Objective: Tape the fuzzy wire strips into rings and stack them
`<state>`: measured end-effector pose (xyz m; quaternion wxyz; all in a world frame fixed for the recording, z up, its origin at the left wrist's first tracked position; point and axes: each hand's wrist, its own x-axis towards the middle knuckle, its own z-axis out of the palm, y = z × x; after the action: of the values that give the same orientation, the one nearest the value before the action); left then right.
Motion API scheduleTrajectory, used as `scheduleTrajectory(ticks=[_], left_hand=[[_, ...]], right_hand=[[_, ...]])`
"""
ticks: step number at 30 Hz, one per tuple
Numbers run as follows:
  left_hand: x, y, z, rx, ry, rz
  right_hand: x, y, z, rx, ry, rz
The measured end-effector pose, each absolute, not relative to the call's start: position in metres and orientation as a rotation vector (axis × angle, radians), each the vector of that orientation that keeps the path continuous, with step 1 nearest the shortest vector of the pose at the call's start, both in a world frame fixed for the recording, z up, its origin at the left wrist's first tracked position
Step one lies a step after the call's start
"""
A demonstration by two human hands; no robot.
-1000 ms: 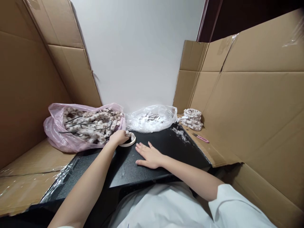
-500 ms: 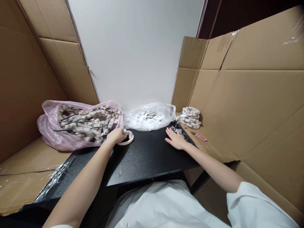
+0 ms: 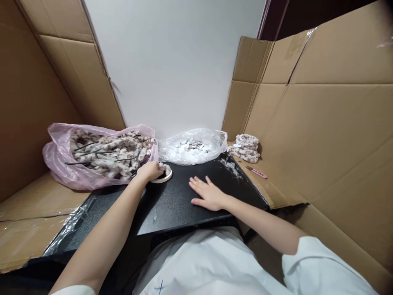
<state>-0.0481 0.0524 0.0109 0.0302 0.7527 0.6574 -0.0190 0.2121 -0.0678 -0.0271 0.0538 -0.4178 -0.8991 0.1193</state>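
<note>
My left hand point(image 3: 150, 170) is closed on a fluffy band point(image 3: 166, 168) beside the pink bag. A smooth white ring-shaped rim point(image 3: 164, 179) shows along the band's lower edge; whether it is part of the band I cannot tell. My right hand point(image 3: 208, 194), palm down with fingers spread, is over the black tabletop point(image 3: 181, 211) and holds nothing. Grey-white fluff point(image 3: 231, 167) lies scattered on the table's right side. To the left, the pink plastic bag point(image 3: 55, 164) is full of fluffy mottled pieces point(image 3: 107, 153) with dark strips among them.
A clear plastic bag point(image 3: 172, 153) with small white tags or strips lies at the back. Right of it stands a stack of fluffy bands point(image 3: 247, 148). Pink-handled snips point(image 3: 257, 172) rest on cardboard. Tall cardboard walls point(image 3: 331, 123) close in both sides.
My right hand has moved left and nearer, off the fluff, which now shows spread on the table. My left hand keeps its hold on the band. The view has shifted slightly.
</note>
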Motion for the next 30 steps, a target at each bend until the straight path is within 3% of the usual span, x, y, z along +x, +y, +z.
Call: scheduleTrajectory(ticks=[8, 20, 30], left_hand=[[-0.049, 0.054, 0.009, 2.318, 2.016, -0.088], [-0.050, 0.059, 0.006, 2.314, 2.015, -0.076], [-0.050, 0.058, 0.007, 2.336, 1.996, -0.093]], right_hand=[[0.329, -0.039, -0.034, -1.774, -2.494, 0.148], [0.355, -0.099, -0.054, -1.822, -2.283, -0.129], [0.342, 0.004, -0.035, -2.061, -2.197, 0.016]])
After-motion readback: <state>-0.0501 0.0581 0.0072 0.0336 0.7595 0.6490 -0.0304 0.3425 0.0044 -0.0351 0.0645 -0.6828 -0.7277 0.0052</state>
